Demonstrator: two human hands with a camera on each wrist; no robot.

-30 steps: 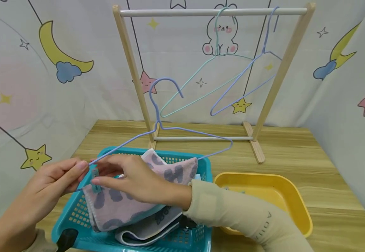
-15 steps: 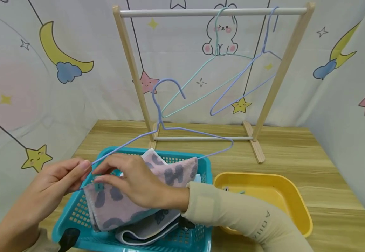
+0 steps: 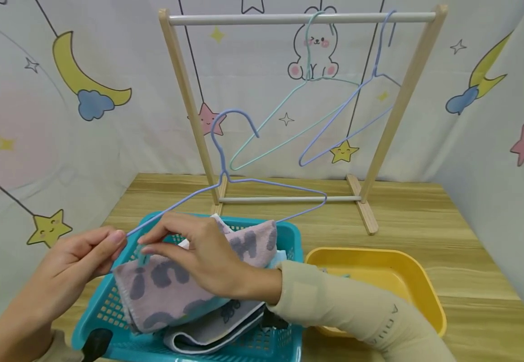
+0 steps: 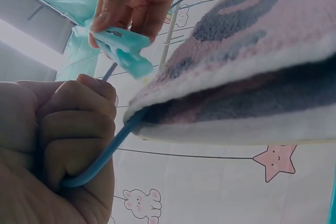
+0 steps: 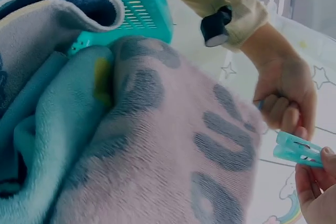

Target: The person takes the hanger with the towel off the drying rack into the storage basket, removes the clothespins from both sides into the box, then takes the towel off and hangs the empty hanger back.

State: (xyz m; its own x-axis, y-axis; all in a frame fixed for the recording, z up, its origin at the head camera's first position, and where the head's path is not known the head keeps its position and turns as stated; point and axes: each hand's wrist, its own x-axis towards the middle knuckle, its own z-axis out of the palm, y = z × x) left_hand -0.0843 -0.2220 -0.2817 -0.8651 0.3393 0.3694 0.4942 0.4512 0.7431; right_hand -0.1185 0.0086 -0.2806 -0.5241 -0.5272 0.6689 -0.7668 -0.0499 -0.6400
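My left hand grips the left end of a periwinkle wire clothes hanger, whose hook points up. A folded pink towel with grey spots hangs over the hanger's bottom bar, partly inside the teal basket. My right hand pinches a teal clothespin between thumb and fingers. In the left wrist view the clothespin is just above the towel's left corner, apart from it. The right wrist view shows the clothespin at its right edge, close to my left hand.
A wooden rack stands behind, with a mint hanger and another periwinkle hanger on its rail. More folded towels, one grey, lie in the basket. On the right is a yellow tray with a few small pieces.
My right hand has lifted slightly with the clothespin, which was lower against the towel's edge half a second ago. The hanger and towel have shifted a little left. My left hand keeps its grip.
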